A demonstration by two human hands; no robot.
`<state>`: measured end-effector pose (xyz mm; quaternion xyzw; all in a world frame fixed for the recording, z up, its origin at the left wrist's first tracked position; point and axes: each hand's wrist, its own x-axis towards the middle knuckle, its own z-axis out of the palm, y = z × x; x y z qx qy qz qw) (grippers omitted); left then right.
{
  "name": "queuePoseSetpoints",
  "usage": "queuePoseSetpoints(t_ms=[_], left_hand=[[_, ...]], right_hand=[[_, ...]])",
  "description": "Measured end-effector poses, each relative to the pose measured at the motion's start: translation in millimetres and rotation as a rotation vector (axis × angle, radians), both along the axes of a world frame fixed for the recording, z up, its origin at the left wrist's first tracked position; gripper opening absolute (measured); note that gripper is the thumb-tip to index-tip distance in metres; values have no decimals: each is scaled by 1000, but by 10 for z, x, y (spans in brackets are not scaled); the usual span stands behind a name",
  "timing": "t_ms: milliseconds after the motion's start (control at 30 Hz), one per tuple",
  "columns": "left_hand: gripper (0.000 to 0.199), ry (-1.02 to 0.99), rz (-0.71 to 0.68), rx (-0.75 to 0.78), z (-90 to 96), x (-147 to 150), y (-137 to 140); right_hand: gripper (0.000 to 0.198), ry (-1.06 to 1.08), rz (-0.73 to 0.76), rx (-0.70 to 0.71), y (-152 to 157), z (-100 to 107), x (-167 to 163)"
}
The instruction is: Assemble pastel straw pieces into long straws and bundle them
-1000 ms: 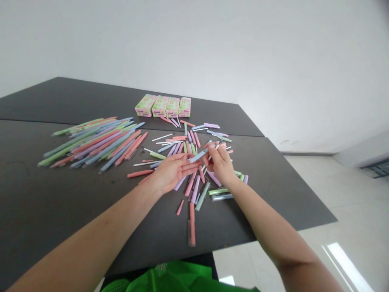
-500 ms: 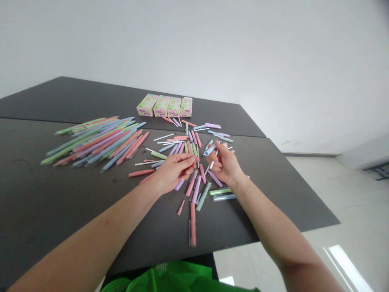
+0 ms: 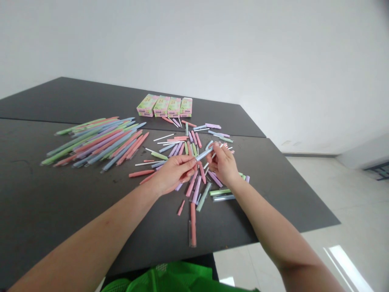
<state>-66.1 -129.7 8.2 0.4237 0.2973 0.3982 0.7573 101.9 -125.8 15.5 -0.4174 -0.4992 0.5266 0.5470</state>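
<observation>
A light blue pen barrel slants between my two hands above the loose parts. My left hand pinches its lower end between thumb and fingertips. At the upper end, the closed fingers of my right hand grip the same barrel. A white refill-like stick shows beside the right fingers, partly hidden. Beneath and around both hands lie scattered pen parts, such as a purple barrel, a pink barrel and a greyish green barrel.
A pile of coloured pens lies to the left on the dark table. Several small pink and green boxes stand in a row at the back. The table's right edge slants down toward the tiled floor.
The blue barrel, earlier only in my right hand, now spans between both hands. My left fingertips have closed on its lower end, and the hands are nearer each other.
</observation>
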Motion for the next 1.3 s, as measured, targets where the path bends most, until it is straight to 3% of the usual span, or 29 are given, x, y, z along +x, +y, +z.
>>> queuePoseSetpoints(t_ms=[100,133,200,267,333,533,667,733,967,1167,1300], left_hand=[[10,-26,70,-85,-25,11,26],[12,-30,79,-104,-35,16,33],[13,-23,77,-111,-52,27,39],[13,-3,49,-95,-58,36,35],[10,8,27,-76,-45,39,27],[14,32,85,-117,7,20,17],[15,4,13,-119,-49,32,19],[15,-15,-29,-111,-75,49,19],[19,-85,128,-236,-27,54,54],[13,-2,61,-172,-58,45,42],[10,61,5,-96,-97,78,4]], right_hand=[[26,-214,-277,326,-91,0,36],[24,-303,-311,412,-118,-4,45],[21,-501,-230,499,-154,-15,52],[17,-670,-77,496,-161,-27,51],[15,-735,-25,486,-151,-42,55],[13,-470,-247,636,-133,-87,101],[14,-636,-37,550,-119,-102,64],[14,-693,-2,514,-113,-104,46],[15,-548,-210,653,-179,-121,35],[15,-424,-330,748,-214,-131,8],[13,-663,-89,577,-167,-122,-28]])
